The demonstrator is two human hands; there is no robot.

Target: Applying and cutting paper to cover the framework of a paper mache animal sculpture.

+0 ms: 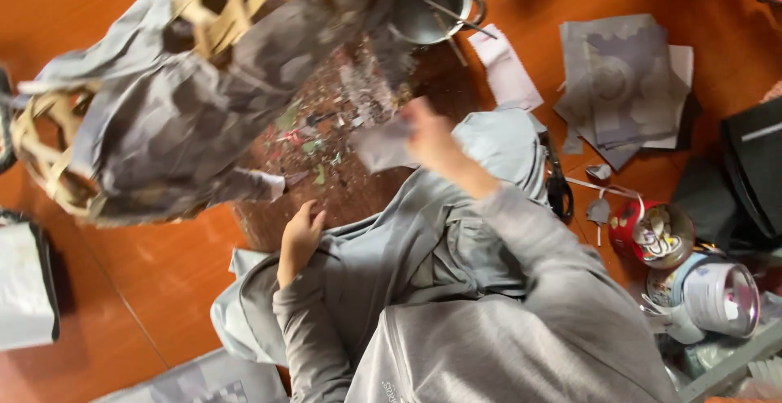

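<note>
A large woven bamboo frame (49, 159), partly covered in grey paper (163, 126), lies on the floor at the left. My right hand (429, 136) is raised over the floor near a metal pot (428, 0) and appears to pinch a piece of grey paper (381, 144); the hand is blurred. My left hand (301, 234) rests by my grey-trousered knee (383, 240), close to the paper-covered frame's lower edge, with nothing visible in it. Sticks lean inside the pot.
Paper scraps (326, 126) litter the wooden floor (163, 273). At right lie a stack of grey sheets (623, 77), black scissors (558, 183), a red tin (631, 228), a tape roll (721, 297) and a black bag (753, 167). A white sheet (509, 69) lies near the pot.
</note>
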